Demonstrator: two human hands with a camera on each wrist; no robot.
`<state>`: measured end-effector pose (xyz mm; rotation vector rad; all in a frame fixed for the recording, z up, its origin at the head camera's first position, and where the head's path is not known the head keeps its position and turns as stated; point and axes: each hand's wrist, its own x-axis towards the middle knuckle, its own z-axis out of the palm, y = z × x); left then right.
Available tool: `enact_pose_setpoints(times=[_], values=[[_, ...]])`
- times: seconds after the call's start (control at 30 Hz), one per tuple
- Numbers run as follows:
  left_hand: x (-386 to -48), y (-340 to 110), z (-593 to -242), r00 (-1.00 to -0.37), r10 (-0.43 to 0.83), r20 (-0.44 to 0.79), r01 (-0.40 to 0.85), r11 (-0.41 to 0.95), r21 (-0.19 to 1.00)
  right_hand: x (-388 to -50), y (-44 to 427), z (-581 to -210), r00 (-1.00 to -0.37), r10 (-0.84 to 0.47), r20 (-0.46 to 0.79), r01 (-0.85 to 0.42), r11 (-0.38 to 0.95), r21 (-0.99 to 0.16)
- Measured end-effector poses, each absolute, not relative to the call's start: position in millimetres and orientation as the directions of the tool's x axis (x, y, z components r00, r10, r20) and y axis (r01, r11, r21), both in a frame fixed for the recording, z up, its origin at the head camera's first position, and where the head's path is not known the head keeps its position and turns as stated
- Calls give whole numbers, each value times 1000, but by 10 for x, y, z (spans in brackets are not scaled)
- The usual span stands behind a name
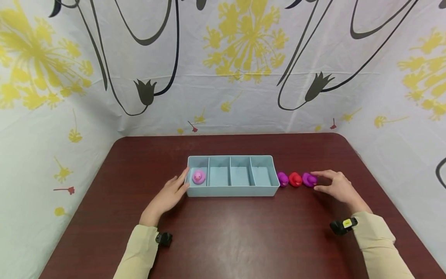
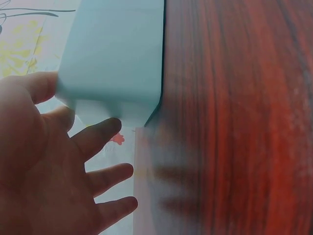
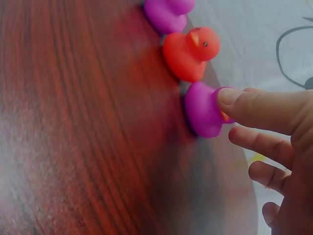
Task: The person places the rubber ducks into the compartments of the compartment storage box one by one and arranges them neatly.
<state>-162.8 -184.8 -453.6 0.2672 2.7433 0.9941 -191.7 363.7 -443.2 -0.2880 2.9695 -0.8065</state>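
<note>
In the head view, a pale blue tray [image 1: 231, 191] with several compartments in a row stands on the table. A pink rubber duck [image 1: 198, 176] sits in its leftmost compartment. My left hand [image 1: 169, 195] touches the tray's left end with spread fingers. Right of the tray, a purple rubber duck [image 1: 282, 179], a red rubber duck [image 1: 295, 179] and another purple rubber duck [image 1: 308, 179] stand in a row. My right hand [image 1: 338, 187] is at the rightmost purple duck, thumb and index finger apart on either side. In the right wrist view, the thumb [image 3: 259, 107] partly hides that duck's head.
The dark red-brown table [image 1: 223, 232] has rounded far corners. A white cloth [image 1: 237, 100] with yellow and grey flower prints hangs behind it and at the sides. Small black devices [image 1: 163, 239] are worn on both wrists, over light sleeves.
</note>
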Motion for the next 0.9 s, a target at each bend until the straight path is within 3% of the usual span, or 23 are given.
enact_pose_setpoints(times=[0.5, 0.9], values=[[-1619, -1831, -4520, -964, 222, -143, 76, 751, 656, -2010, 3657, -4585, -985, -175, 7, -151, 827, -541], [-1620, -1845, -4528, -964, 229, -137, 85, 750, 656, -1977, 3630, -4601, -988, -115, 105, -155, 799, -582]])
